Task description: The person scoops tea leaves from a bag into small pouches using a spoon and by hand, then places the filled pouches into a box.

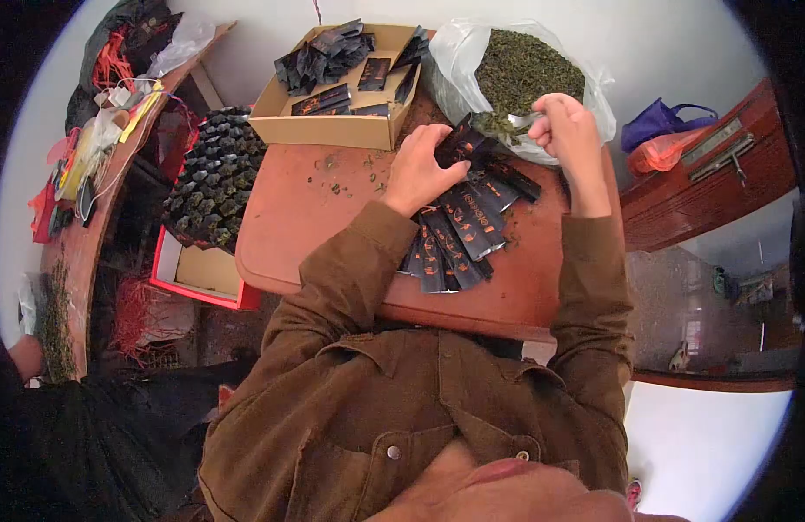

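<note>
1 black packet (457, 144) and 1 spoon (524, 123) above 1 desk (315, 217).
The left hand (424, 170) holds this packet, over 1 pile of packets (463, 222) too overlapped to count; the right hand (563, 130) grips the spoon with green leaves (500, 128), near 1 plastic bag (451, 56). 1 cardboard box (333, 133) holds more packets.

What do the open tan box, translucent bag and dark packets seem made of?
Open tan box: likely cardboard, matte, with thin, stiff walls. Translucent bag: apparently thin plastic, glossy and crinkled. Dark packets: smooth plastic or foil film, judging by silvery edges; I can't tell which.
</note>
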Demonstrator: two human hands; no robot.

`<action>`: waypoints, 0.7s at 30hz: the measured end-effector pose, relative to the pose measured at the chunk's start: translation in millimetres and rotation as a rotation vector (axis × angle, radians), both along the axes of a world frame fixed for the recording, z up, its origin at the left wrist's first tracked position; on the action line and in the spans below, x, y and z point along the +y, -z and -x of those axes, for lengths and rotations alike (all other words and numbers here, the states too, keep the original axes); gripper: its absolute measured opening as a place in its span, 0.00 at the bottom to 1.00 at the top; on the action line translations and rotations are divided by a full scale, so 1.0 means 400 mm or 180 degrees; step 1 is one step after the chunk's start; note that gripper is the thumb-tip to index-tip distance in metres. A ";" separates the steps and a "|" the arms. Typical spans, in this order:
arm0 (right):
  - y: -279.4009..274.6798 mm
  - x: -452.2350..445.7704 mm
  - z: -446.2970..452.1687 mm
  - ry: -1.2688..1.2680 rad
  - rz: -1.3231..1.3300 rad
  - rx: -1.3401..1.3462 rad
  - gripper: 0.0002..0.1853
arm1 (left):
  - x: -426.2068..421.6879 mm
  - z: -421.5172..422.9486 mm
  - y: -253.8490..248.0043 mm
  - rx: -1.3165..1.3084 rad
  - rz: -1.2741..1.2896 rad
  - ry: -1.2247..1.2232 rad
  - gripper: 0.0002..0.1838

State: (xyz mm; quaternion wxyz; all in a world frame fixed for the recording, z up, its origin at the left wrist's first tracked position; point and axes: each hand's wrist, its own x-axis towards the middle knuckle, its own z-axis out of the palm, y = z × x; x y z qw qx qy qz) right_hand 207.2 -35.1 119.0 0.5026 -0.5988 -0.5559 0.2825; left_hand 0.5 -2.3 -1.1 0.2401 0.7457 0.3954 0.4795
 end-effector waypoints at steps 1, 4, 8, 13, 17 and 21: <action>-0.001 -0.004 0.019 0.0059 -0.0060 -0.0256 0.13 | 0.002 0.000 0.003 0.0005 0.0012 0.0007 0.28; 0.041 -0.007 0.056 -0.0197 -0.0755 -0.1615 0.10 | 0.002 -0.001 0.003 0.0029 0.0009 0.0008 0.28; 0.065 -0.048 0.099 -0.0174 -0.1356 -0.2485 0.06 | -0.003 0.002 -0.004 0.0117 -0.0100 -0.0056 0.28; 0.062 -0.086 0.059 0.0226 -0.1708 -0.2325 0.07 | 0.001 0.001 0.002 0.0000 0.0051 0.0009 0.27; 0.113 -0.109 -0.005 0.0669 -0.1426 -0.0637 0.11 | 0.007 0.001 0.011 -0.0097 -0.0040 0.0009 0.26; 0.191 -0.110 -0.085 0.0850 -0.1114 0.1111 0.12 | 0.007 0.001 0.009 -0.0202 -0.0154 -0.0001 0.26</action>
